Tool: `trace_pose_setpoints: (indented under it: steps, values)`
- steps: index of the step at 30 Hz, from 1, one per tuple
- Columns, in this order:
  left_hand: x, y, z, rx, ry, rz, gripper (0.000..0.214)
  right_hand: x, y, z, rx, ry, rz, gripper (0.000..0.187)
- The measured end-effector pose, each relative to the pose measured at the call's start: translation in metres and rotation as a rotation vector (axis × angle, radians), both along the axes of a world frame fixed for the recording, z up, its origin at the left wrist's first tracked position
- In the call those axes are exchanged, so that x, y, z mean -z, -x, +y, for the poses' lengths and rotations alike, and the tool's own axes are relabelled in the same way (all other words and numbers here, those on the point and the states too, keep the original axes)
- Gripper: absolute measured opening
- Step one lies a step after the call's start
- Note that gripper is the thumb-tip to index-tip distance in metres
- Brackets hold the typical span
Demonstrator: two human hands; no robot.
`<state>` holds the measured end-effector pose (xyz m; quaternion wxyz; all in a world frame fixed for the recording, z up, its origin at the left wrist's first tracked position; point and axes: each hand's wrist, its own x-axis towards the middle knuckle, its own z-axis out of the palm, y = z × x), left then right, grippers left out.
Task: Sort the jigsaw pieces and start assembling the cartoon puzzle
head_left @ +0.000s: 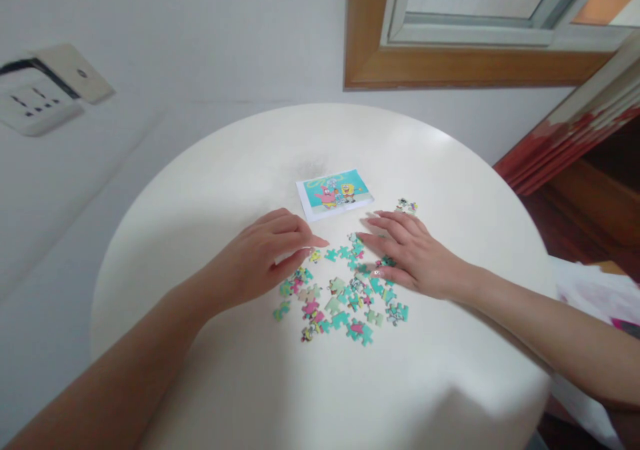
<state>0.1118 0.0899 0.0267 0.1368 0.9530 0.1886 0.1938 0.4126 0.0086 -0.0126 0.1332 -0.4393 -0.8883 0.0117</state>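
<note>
Jigsaw pieces (pixel 341 320) point every way about our loose, spread right hand (pixel 419 255); whether our left hand (pixel 274 249) pinches one, we cannot tell. The picture card (pixel 337 194) lies long axis crosswise.

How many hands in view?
2: the left hand at the upper left of the main spread of pieces, the right hand at its right. No other hand seems hidden.
</note>
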Motion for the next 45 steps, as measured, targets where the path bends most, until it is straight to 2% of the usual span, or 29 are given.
trace_pose_setpoints:
  steps: [4, 12, 19, 27, 37, 41, 45]
  values:
    - [0.0, 0.0, 0.0, -0.004, -0.005, 0.0, 0.025, -0.005, -0.003, 0.0, -0.013, 0.015, -0.047, 0.057]
    - [0.0, 0.002, -0.001, -0.004, 0.004, 0.014, 0.025, -0.029, -0.014, -0.005, -0.168, 0.115, -0.075, 0.048]
    - [-0.001, 0.002, -0.001, -0.018, -0.004, 0.017, 0.025, -0.021, -0.014, 0.002, -0.133, 0.087, 0.011, 0.051]
    - [-0.001, 0.002, 0.001, -0.024, 0.005, 0.016, 0.026, -0.026, -0.014, -0.002, -0.174, 0.113, -0.025, 0.047]
    - [0.009, 0.007, 0.008, -0.024, 0.029, 0.106, 0.023, -0.019, -0.021, 0.001, -0.097, 0.099, -0.052, 0.052]
    - [0.004, 0.012, 0.009, -0.017, 0.051, 0.135, 0.022, -0.021, -0.019, 0.001, -0.096, 0.099, -0.013, 0.057]
    - [-0.003, 0.023, 0.009, 0.023, 0.141, 0.226, 0.022, -0.023, -0.017, 0.001, -0.127, 0.097, 0.009, 0.054]
